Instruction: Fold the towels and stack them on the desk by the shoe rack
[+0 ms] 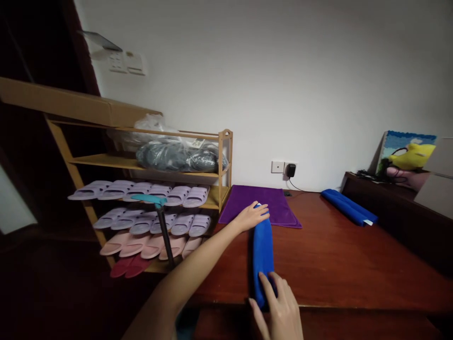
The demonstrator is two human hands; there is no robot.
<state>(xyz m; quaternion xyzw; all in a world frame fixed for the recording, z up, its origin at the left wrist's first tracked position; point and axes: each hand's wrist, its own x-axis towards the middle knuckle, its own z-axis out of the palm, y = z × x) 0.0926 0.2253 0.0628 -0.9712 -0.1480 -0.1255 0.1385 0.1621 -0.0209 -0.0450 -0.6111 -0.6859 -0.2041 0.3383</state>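
A long, narrow folded blue cloth (263, 245) lies on the reddish-brown table (329, 264), running from the front edge toward the back. My left hand (252, 216) rests on its far end, fingers over the cloth beside a small white tag. At the near end, my right hand (279, 302) touches the cloth with its fingers apart, the thumb to the left. Behind my left hand a purple cloth (255, 200) is spread flat. Another folded blue cloth (348, 207) with a white tag lies at the back right of the table.
A wooden rack (222, 174) with rows of slippers (118, 189) and plastic-wrapped items stands at the left, a cardboard box (71, 101) on top. A black pole with a teal top (164, 226) rises before it. A charger (290, 170) is plugged into the wall.
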